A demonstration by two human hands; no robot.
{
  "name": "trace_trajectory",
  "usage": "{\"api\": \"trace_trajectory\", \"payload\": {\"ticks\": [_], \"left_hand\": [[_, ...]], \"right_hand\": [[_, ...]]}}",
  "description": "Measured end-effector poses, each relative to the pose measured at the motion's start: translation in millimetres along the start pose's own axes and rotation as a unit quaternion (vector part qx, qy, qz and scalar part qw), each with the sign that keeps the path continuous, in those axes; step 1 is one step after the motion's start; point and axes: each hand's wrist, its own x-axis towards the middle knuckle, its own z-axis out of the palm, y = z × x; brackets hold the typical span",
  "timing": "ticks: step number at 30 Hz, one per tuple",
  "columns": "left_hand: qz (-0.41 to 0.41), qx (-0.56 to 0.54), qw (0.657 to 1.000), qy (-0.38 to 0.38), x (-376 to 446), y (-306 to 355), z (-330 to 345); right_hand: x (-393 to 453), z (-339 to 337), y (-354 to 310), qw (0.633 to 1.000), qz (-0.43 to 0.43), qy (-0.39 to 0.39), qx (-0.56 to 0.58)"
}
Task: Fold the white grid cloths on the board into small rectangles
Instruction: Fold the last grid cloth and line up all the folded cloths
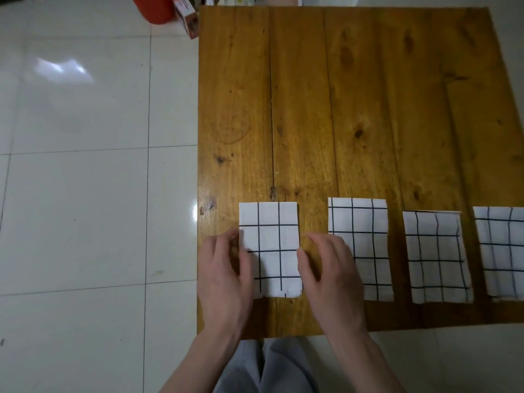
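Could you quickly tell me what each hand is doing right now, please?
Left hand: open, relaxed fingers touching the left edge of the leftmost folded white grid cloth.
Right hand: open, fingers loosely curled at that cloth's right edge, holding nothing.

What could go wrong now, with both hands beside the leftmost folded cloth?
1. The left hand and right hand flank the leftmost folded cloth; a sideways squeeze may buckle it or open the fold.
2. The right hand overlaps the second cloth and may drag it.
3. The rightmost cloth runs out of view, so its fold cannot be checked.
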Motion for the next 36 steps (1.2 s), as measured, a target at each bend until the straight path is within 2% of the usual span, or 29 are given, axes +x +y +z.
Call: {"api": "trace_trajectory", "payload": {"ticks": [5, 10, 15, 22, 36], "left_hand": [[0.198, 0.092, 0.974, -0.060, 4, -16, -6], [0.269, 0.167, 0.939, -0.133, 7, -32, -2], [0.272, 0.236, 0.923, -0.132, -1, -42, 4], [0.262, 0.240, 0.927, -0.117, -6, -44, 4], [0.223, 0.212, 0.947, -0.095, -14, -52, -4]], "right_hand": [[-6, 9, 4, 0.993, -0.079, -0.036, -0.076], [-5, 23, 12, 0.982, -0.104, -0.084, -0.135], [-6, 30, 16, 0.973, -0.105, -0.113, -0.175], [-9, 36, 11, 0.961, -0.115, -0.102, -0.232], [-27, 55, -9, 0.977, -0.088, -0.103, -0.165]]}}
